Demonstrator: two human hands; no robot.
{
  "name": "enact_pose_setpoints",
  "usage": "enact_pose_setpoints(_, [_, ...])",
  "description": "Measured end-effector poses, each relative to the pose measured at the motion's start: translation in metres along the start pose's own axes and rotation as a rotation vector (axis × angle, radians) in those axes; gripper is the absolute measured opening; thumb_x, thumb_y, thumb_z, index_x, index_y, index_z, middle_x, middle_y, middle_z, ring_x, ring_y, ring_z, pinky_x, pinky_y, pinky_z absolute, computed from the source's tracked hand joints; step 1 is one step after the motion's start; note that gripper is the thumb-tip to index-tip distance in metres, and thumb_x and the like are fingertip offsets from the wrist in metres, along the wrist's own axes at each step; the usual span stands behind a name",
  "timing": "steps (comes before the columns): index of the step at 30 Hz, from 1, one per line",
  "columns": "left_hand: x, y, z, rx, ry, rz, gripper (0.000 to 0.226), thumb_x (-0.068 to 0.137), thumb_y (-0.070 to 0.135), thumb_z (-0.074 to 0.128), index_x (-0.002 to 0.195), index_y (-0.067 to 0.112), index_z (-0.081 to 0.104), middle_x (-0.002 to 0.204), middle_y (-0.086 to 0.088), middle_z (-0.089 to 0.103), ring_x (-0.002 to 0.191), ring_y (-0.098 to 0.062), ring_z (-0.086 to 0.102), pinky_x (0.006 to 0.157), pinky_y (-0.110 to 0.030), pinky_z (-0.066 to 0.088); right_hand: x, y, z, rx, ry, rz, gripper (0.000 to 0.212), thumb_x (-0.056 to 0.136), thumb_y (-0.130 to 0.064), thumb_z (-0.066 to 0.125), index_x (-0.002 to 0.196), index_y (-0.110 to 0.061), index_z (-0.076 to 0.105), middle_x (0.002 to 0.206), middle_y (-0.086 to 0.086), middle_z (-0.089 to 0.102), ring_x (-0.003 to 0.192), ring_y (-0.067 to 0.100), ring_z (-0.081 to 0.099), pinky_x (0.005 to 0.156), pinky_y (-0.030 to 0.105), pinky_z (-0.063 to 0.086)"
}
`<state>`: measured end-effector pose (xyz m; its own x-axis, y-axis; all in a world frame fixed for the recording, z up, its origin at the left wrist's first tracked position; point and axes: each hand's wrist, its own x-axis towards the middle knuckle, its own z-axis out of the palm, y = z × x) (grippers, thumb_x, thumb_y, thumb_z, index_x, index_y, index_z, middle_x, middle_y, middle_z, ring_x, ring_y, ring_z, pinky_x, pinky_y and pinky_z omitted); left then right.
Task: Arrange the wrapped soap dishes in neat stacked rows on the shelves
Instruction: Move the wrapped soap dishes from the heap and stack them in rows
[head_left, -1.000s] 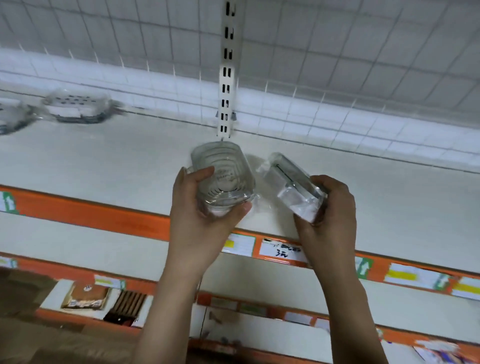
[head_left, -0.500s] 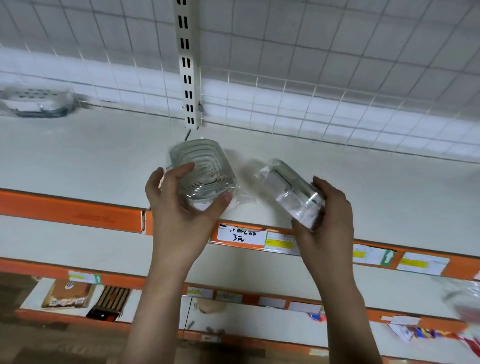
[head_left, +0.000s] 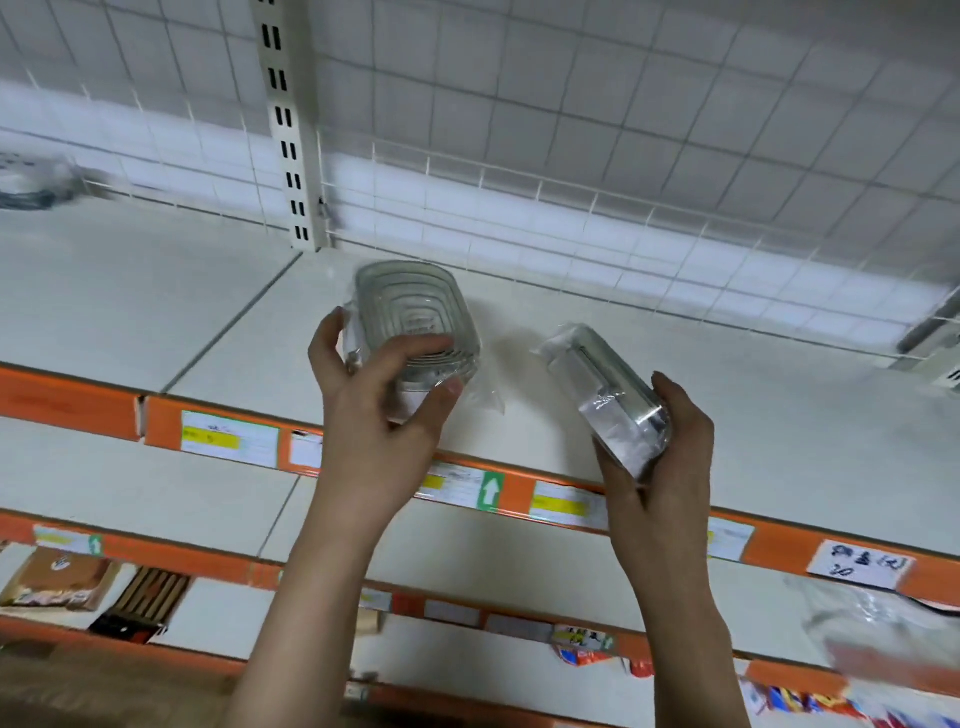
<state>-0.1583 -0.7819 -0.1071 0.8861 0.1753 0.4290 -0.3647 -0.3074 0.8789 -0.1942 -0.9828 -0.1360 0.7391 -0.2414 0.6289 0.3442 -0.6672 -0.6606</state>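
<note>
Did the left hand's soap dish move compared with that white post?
Yes. The soap dish in the left hand was right below the post; now it sits further right of it.

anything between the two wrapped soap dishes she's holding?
Nothing solid. In the head view, only bare white shelf shows between the left dish and the right dish, plus loose wrap trailing off the left one.
</note>
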Motion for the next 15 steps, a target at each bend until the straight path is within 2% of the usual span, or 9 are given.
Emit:
enact_pose_setpoints(2, [-0.014,0.015,0.032,-0.015,0.03,-0.047,0.038,0.076,0.011,0.076,0.091,0.043,0.061,0.139,0.006,0.018,0.117,0.031,0.022,0.104,-0.013,0.032,0.003,0.024,-0.029,0.03,0.004,-0.009,0.067,0.085,0.002,0.06,0.132,-0.037,0.033,0.128,0.001,0.036,0.114,-0.004,0.042,0.094,0.006,0.033])
enact_pose_setpoints(4, [-0.031,0.031,0.066,0.0,0.06,-0.056,0.038,0.073,0.009,0.078,0.087,0.04,0.062,0.14,0.003,0.021,0.108,0.039,0.018,0.098,-0.003,0.03,0.007,0.049,-0.063,0.002,0.012,-0.032,0.064,0.08,0.01,0.062,0.129,-0.026,0.039,0.124,0.013,0.04,0.112,0.003,0.043,0.094,0.007,0.033])
enact_pose_setpoints(5, [-0.041,0.037,0.083,0.009,0.059,-0.056,0.038,0.072,0.01,0.079,0.086,0.04,0.062,0.139,0.006,0.022,0.11,0.037,0.019,0.096,0.0,0.03,0.008,0.06,-0.08,-0.023,0.021,-0.033,0.063,0.077,0.013,0.063,0.125,-0.022,0.042,0.121,0.016,0.042,0.11,-0.002,0.042,0.093,0.006,0.032])
enact_pose_setpoints(7, [-0.061,0.047,0.113,0.006,0.029,-0.066,0.038,0.07,0.011,0.081,0.085,0.041,0.062,0.132,0.02,0.022,0.122,0.025,0.024,0.092,0.003,0.028,0.008,0.081,-0.112,-0.035,0.05,0.005,0.059,0.074,0.011,0.065,0.118,-0.024,0.046,0.116,0.009,0.043,0.108,-0.006,0.041,0.092,0.005,0.031])
enact_pose_setpoints(10, [-0.086,0.06,0.147,0.046,-0.01,-0.049,0.04,0.068,0.011,0.082,0.084,0.041,0.061,0.125,0.026,0.021,0.136,0.007,0.015,0.09,0.003,0.03,0.008,0.102,-0.147,0.042,0.089,0.133,0.056,0.072,-0.015,0.078,0.113,-0.032,0.045,0.114,-0.001,0.043,0.107,0.013,0.049,0.089,0.014,0.038])
enact_pose_setpoints(12, [-0.096,0.069,0.161,0.064,-0.027,-0.051,0.041,0.065,0.014,0.084,0.083,0.042,0.06,0.126,0.024,0.021,0.139,0.001,0.014,0.088,-0.002,0.036,0.009,0.107,-0.161,0.068,0.103,0.204,0.066,0.061,-0.04,0.085,0.111,-0.028,0.044,0.116,0.003,0.044,0.103,0.003,0.05,0.086,0.01,0.039])
enact_pose_setpoints(14, [-0.1,0.077,0.168,0.077,-0.039,-0.066,0.043,0.06,0.02,0.087,0.084,0.043,0.06,0.131,0.016,0.02,0.137,-0.007,0.028,0.088,-0.008,0.042,0.009,0.11,-0.167,0.099,0.097,0.243,0.074,0.053,-0.054,0.082,0.11,-0.029,0.042,0.118,0.004,0.043,0.101,0.002,0.05,0.085,0.01,0.041])
enact_pose_setpoints(15, [-0.101,0.08,0.171,0.089,-0.042,-0.068,0.046,0.057,0.022,0.088,0.085,0.044,0.06,0.134,0.011,0.018,0.132,-0.005,0.035,0.089,-0.012,0.043,0.009,0.11,-0.169,0.114,0.089,0.256,0.071,0.052,-0.058,0.078,0.108,-0.033,0.041,0.118,0.004,0.043,0.103,0.005,0.05,0.086,0.014,0.043])
